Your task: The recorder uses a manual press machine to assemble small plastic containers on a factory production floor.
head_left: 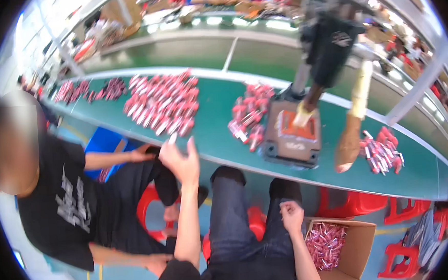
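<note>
Green worktop (215, 125) with a pale rim runs across the workshop; red stools (358, 202) below on a blue floor, and a co-worker (71, 200) seated at left.

Pieces: small, pink and silver. Large pile (163, 105) on the worktop ahead of the left hand; darker red pile (109, 89) farther left; smaller pile (253, 110) just beside the press (292, 148) on its left; another pile (382, 151) near the worktop's right end. More pieces lie in an open carton (361, 247) at lower right.

Left hand (180, 160): at the worktop's near edge, just below the large pile, thumb apart from fingers. Pale bit at the fingertips is blurred; cannot tell whether it is gripped.

Right hand (292, 217): above the right thigh, near the carton, fingers curled in. Cannot tell whether anything is inside.

Brown and cream handle (354, 127), between press and right-end pile; blurred.

Writing: pale mark on the press base, light lettering on its black upper part, both too blurred to read. Large white script slants down the front of the co-worker's black shirt.
</note>
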Available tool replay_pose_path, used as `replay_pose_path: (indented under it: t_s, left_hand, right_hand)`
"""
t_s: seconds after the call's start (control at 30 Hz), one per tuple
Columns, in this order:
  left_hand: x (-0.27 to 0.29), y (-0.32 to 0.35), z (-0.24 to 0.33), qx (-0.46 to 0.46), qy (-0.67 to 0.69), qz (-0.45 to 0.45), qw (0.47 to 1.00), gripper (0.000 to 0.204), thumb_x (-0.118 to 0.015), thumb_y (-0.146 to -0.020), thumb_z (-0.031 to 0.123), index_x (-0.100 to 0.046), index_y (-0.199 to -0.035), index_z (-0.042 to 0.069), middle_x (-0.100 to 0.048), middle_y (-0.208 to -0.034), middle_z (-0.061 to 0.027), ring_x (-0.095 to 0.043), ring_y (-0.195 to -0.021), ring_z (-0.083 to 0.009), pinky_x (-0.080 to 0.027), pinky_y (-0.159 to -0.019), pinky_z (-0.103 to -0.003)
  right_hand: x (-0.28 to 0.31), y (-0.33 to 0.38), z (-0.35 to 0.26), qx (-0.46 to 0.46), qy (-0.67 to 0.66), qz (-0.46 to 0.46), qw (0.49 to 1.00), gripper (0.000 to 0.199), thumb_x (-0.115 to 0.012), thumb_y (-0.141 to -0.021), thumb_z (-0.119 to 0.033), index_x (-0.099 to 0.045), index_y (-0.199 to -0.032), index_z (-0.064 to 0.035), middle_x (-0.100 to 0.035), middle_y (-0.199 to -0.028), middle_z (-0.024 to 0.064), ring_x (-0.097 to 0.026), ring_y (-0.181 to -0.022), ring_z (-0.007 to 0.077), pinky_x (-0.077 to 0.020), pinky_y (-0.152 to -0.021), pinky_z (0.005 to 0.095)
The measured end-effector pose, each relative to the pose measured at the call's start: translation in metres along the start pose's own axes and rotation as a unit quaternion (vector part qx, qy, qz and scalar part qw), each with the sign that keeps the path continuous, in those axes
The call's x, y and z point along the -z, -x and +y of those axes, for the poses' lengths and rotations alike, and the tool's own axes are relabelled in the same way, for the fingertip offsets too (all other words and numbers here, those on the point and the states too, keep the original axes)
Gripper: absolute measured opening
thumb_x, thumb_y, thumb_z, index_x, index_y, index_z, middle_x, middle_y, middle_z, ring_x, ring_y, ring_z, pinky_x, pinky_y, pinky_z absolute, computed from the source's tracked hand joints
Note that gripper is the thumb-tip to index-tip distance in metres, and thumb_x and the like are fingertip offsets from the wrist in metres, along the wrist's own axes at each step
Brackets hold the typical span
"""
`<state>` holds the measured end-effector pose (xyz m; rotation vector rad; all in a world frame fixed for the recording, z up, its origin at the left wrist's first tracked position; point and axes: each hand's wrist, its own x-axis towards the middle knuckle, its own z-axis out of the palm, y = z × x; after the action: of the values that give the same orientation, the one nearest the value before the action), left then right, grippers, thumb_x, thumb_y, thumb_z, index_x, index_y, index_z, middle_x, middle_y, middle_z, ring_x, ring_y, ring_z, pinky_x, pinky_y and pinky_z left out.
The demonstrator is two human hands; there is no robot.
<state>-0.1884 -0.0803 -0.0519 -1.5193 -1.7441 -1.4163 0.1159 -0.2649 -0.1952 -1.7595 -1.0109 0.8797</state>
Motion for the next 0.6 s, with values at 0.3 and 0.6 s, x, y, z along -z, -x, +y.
replay_pose_path:
  t_s: [0.3, 0.6]
  left_hand:
    - [0.035, 0.156, 0.034, 0.094, -0.003, -0.318, 0.943, 0.043, -0.067, -0.084, 0.023, -0.053, -0.118, 0.001, -0.049, -0.112, -0.0196, -0.047, -0.109, -0.0384, -0.038, -0.09, -0.048]
    - [0.041, 0.14, 0.029, 0.074, 0.098, -0.289, 0.949, 0.03, -0.066, -0.086, 0.013, -0.055, -0.11, -0.002, -0.051, -0.105, -0.0195, -0.048, -0.104, -0.0384, -0.039, -0.09, -0.047]
  right_hand:
    - [-0.054, -0.025, -0.01, 0.105, 0.318, -0.055, 0.941, 0.022, -0.06, -0.085, -0.027, -0.07, -0.084, -0.0069, -0.069, -0.077, 0.0199, -0.068, -0.071, 0.0382, -0.0551, -0.067, 0.0502]
    - [-0.063, -0.023, -0.012, 0.094, 0.281, -0.109, 0.949, 0.026, -0.059, -0.087, -0.03, -0.071, -0.089, -0.0075, -0.07, -0.079, 0.016, -0.069, -0.077, 0.0348, -0.0551, -0.073, 0.047]
